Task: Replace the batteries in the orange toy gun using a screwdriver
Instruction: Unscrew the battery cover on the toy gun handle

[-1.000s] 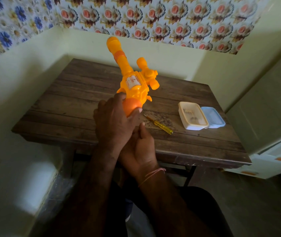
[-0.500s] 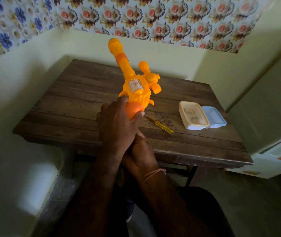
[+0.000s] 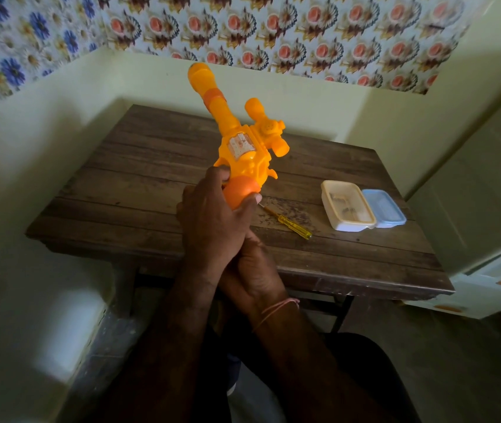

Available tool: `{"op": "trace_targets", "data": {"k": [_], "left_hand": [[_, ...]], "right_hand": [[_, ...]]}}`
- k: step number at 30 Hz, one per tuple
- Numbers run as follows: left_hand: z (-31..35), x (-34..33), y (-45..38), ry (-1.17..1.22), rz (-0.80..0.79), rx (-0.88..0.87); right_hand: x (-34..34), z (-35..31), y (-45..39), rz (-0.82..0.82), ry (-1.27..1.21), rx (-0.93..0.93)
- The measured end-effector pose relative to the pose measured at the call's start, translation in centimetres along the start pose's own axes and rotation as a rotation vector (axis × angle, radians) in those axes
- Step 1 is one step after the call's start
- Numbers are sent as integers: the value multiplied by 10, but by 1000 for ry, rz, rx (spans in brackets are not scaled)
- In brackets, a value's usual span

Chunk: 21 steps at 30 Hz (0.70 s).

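The left hand [image 3: 212, 221] is clenching its grip around the rounded orange butt of the orange toy gun [image 3: 243, 148], with the thumb lying across the near side of the butt and a fingertip showing at the butt's right edge. The right hand [image 3: 255, 273] is sitting just below and behind the left one, pressed against it, with its fingers curled; whether its grip is closing on the lower handle or only on the other hand cannot be told, since the left hand is covering that spot. A thin pink thread [image 3: 276, 309] is circling the right wrist.

The gun is being held up above the tabletop [image 3: 127, 184], rising away from the grip with its long barrel pointing up and to the far left toward the wall, and its scope sticking out on the right side of the body. A pale sticker is showing on the body just above the grip.

The screwdriver [image 3: 288, 222], with its yellow handle, is lying flat on the tabletop just right of the hands, untouched. Further right, a cream box [image 3: 346, 209] is standing open with small items inside, too blurred to name, and a pale blue lid [image 3: 385, 209] is lying touching its right side.
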<state>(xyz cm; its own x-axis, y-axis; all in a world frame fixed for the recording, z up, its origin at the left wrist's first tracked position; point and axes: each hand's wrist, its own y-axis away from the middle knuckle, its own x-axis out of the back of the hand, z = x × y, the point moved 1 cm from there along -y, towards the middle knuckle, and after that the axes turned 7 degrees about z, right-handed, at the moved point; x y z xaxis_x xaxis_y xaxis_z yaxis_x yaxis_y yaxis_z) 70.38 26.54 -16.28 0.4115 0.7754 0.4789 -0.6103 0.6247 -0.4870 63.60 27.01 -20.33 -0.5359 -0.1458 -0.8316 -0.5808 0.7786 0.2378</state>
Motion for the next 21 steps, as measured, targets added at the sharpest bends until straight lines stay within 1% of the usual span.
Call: {"op": "trace_targets", "data": {"k": [3, 5, 8, 10, 12, 13, 14, 16, 17, 18, 19, 20, 21], "left_hand": [[-2, -2, 1, -27, 15, -21], [-2, -3, 1, -3, 13, -23], [-10, -5, 2, 65, 4, 32], [-14, -6, 1, 227, 44, 127], [-15, -4, -3, 450, 85, 278], [-16, -2, -7, 569, 103, 366], [-21, -1, -11, 696, 112, 460], [-34, 2, -18, 967, 67, 632], [-40, 3, -20, 1099, 21, 696], [-45, 4, -20, 1191, -28, 746], [-50, 4, -20, 1250, -68, 785], [-53, 4, -19, 1300, -92, 812], [-56, 3, -18, 1343, -105, 829]], "right_hand": [[2, 4, 0, 8, -16, -6], [7, 4, -4, 22, 0, 5], [10, 3, -5, 40, 47, 4], [11, -4, -3, 73, 155, 16], [11, -16, -3, 149, 274, 88], [10, -24, -4, 204, 383, 176], [11, -35, -6, 292, 586, 292], [19, -60, -13, 490, 1160, 499], [24, -72, -16, 562, 1429, 556], [30, -84, -19, 611, 1661, 585], [37, -95, -23, 648, 1865, 575], [41, -104, -26, 669, 2040, 512], [46, -109, -28, 686, 2167, 405]]}}
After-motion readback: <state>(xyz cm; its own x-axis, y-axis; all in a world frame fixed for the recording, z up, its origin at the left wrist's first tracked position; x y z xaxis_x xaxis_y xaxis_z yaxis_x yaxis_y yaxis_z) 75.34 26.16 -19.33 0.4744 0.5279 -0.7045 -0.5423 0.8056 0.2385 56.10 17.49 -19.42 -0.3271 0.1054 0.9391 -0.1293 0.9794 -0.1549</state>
